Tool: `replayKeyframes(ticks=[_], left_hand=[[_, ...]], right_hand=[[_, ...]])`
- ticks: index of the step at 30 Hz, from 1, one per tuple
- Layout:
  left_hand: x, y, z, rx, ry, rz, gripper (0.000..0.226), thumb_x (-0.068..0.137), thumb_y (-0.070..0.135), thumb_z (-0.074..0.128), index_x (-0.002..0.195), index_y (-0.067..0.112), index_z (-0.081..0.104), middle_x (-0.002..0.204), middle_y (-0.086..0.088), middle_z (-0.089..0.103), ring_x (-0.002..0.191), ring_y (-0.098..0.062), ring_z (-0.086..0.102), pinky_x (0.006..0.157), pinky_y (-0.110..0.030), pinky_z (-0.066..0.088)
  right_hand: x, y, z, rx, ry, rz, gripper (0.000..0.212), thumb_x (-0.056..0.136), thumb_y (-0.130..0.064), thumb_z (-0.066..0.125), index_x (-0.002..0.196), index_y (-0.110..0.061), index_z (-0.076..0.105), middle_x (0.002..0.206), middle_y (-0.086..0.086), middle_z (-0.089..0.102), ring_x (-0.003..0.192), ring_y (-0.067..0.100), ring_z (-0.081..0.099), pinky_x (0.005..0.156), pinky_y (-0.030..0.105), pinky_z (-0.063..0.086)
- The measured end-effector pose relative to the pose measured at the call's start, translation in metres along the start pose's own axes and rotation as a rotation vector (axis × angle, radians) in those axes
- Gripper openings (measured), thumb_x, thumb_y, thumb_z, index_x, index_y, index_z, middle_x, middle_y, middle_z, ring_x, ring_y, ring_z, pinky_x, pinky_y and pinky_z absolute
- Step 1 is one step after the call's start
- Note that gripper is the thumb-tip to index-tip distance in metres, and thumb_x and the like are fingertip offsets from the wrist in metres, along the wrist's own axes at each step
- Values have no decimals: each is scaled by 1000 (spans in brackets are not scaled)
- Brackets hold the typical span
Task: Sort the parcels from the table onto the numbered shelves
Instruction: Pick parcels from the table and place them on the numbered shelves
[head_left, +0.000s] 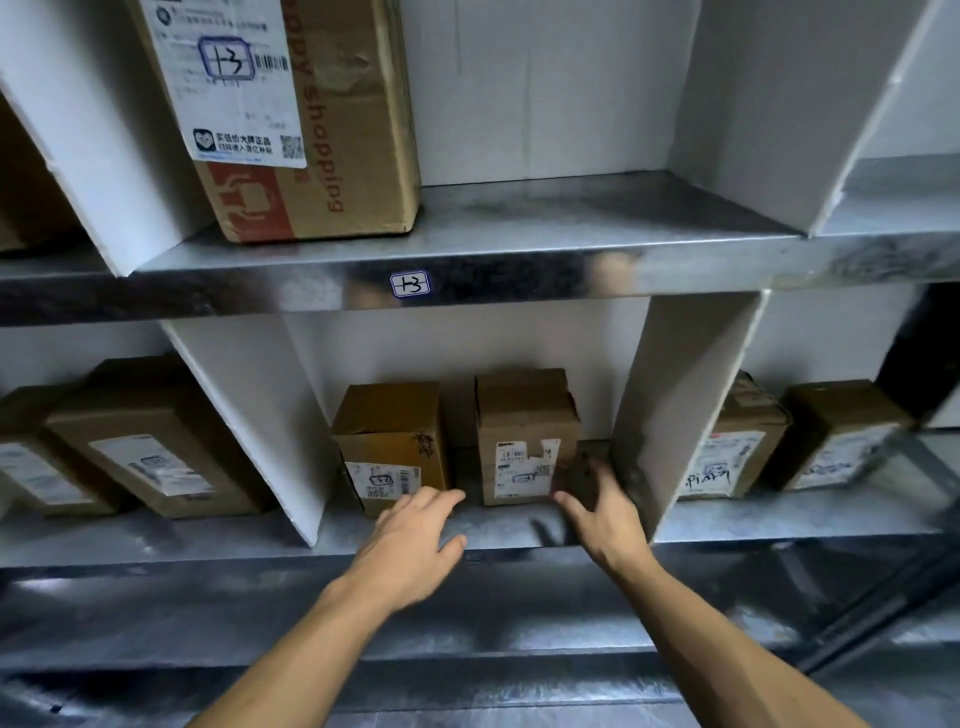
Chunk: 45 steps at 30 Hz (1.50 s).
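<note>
Already many parcels (291, 114) on shelves (571, 218). Two small boxes (392, 447) stand in middle slot. Left grip (415, 525) loose, holds nothing. Right grip (602, 514) spread by right box (524, 441), holds nothing. Counter unseen.

The upper parcel (322, 130) is cut off by the top edge. The right hand (605, 512) is motion-blurred. Print on the lower label (522, 470) is illegible.

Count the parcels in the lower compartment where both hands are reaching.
2. The left parcel stands beyond the left hand; the right parcel stands beside the right hand. A dark blur by that hand could hide another.
</note>
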<state>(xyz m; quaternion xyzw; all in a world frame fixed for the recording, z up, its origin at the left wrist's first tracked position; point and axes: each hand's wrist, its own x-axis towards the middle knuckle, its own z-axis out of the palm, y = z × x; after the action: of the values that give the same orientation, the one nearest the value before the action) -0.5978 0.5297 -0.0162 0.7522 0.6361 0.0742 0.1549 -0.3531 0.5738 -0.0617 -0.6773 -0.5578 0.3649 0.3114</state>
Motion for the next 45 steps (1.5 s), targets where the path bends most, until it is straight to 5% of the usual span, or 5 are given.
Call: replayKeyframes(ticks=[6,21,30,37,45], left_hand=[[-25,2,3,80,16,141,51,98,43,46,146,35,33,144,10,40,132,-14,36,113,-37,29],[-113,60,53,132,-152,598,51,96,40,47,144,28,38,142,4,42,130,-22,38,109,-37,30],[-166,178,98,130,-222,937,47,94,40,46,139,27,43,137,6,46,125,-22,42,106,-36,32],[-242,323,140,147,-237,1231,49,94,40,47,140,25,42,134,2,48,121,-25,45,102,-38,37],[-354,478,196,93,-275,1438,50,95,42,47,142,27,40,139,2,46,124,-23,43,104,-37,36]], right_hand=[[-71,24,1,-270,110,-77,43,99,-39,54,135,-15,55,137,9,56,123,26,54,104,36,43],[-301,55,-3,-833,294,174,37,96,-46,48,122,-21,54,117,5,58,111,32,57,84,40,48],[-418,97,-74,-893,463,479,47,91,-51,30,116,-21,56,109,5,60,103,31,61,75,38,47],[-543,148,-155,-874,628,687,40,97,-49,42,126,-21,50,123,7,55,116,32,55,88,42,45],[-675,219,-239,-875,757,857,36,93,-46,50,115,-18,58,107,7,59,100,35,60,71,40,47]])
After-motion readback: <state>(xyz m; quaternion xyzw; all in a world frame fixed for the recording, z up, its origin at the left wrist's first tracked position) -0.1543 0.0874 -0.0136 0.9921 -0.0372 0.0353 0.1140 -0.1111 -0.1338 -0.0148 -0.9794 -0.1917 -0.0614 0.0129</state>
